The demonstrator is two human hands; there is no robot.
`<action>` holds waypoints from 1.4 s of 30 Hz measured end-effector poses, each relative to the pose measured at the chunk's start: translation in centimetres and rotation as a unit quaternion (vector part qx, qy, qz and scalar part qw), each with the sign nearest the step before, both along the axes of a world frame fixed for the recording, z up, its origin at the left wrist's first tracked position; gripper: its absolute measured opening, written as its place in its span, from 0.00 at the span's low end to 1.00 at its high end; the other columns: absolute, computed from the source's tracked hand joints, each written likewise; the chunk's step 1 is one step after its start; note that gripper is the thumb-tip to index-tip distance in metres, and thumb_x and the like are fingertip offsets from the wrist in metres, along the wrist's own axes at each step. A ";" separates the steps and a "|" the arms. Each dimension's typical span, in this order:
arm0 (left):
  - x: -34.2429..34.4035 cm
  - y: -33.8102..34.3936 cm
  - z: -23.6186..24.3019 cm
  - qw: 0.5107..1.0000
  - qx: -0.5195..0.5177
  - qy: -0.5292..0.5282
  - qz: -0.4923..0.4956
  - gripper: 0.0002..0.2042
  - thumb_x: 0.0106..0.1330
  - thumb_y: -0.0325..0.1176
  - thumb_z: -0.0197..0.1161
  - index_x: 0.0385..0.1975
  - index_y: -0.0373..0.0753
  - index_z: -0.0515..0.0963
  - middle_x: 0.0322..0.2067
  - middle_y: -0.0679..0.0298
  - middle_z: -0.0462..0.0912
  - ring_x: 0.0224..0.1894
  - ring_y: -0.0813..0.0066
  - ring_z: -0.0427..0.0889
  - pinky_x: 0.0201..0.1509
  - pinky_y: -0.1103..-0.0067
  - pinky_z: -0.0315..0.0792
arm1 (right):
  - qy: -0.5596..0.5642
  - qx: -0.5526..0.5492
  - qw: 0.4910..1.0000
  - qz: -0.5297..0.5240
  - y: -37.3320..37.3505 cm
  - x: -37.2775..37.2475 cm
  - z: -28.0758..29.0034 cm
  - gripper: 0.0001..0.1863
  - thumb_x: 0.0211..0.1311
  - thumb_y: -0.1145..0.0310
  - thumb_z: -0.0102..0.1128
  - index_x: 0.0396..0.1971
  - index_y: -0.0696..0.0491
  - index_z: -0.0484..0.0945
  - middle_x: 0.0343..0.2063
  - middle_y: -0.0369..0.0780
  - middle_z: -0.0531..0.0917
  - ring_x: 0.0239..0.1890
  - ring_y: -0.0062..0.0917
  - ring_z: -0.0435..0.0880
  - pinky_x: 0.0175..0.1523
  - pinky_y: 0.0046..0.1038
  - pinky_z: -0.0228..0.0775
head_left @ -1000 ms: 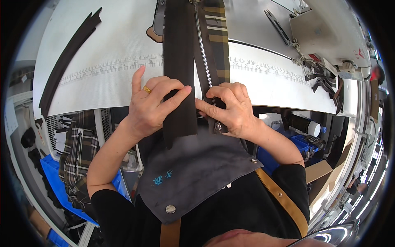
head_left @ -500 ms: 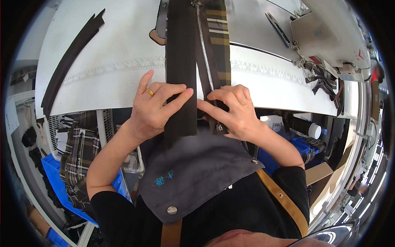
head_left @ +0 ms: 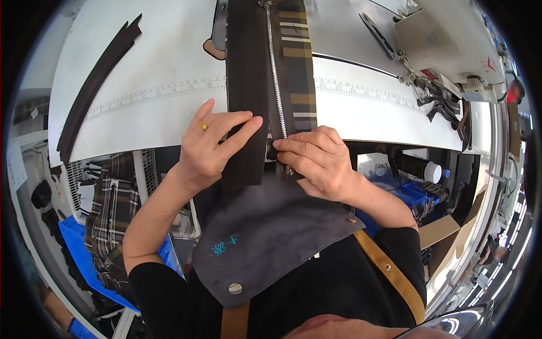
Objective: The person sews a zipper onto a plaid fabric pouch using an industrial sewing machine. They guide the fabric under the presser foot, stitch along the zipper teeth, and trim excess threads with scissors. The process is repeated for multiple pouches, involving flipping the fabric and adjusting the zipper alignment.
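Note:
A dark fabric strip (head_left: 246, 68) lies lengthwise beside a metal zipper (head_left: 275, 73) on dark tape, with plaid fabric (head_left: 301, 68) along its right, under the machine's presser foot (head_left: 265, 4). My left hand (head_left: 209, 150) grips the strip near the table edge, index and middle fingertips on top, thumb hidden. My right hand (head_left: 319, 165) closes on the zipper's lower part, its fingertips at the teeth and the slider largely covered. Both hands are at the front edge of the white ruled tabletop (head_left: 135, 130), above my grey apron (head_left: 271, 226).
A loose dark strip (head_left: 90, 85) lies left. At right are metal snips (head_left: 377, 35), the white sewing machine (head_left: 446, 39) and scraps (head_left: 443, 113). Below sit a basket of plaid pieces (head_left: 107, 214), blue bins (head_left: 73, 237), a dark bottle (head_left: 415, 168) and a cardboard box (head_left: 437, 234).
My right hand has shifted down, its fingers straightening and moving left onto the zipper teeth. The zipper's lower end has shifted slightly left, narrowing the gap beside the strip. My left hand is nearly unmoved.

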State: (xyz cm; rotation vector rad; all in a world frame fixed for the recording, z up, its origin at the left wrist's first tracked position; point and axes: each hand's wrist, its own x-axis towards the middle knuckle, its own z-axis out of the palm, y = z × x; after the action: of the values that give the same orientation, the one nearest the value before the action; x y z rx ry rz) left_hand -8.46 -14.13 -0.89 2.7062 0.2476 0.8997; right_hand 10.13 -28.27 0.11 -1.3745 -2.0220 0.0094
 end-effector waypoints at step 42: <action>14.5 7.6 3.5 0.969 -0.018 0.235 -0.076 0.21 0.69 0.40 0.47 0.60 0.37 0.63 0.61 0.54 0.63 0.66 0.61 0.59 0.68 0.62 0.51 | -0.053 -0.049 0.997 0.021 2.8 1.0 1.0 0.20 0.44 0.69 0.66 0.40 0.60 0.79 0.39 0.39 0.77 0.43 0.30 0.75 0.46 0.31 0.67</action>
State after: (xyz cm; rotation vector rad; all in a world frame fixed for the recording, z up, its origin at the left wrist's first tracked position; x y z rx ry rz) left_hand 6.08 -6.57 2.61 2.8203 0.1428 0.1988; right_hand 11.13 -25.49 1.09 -1.4195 -2.1637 0.0570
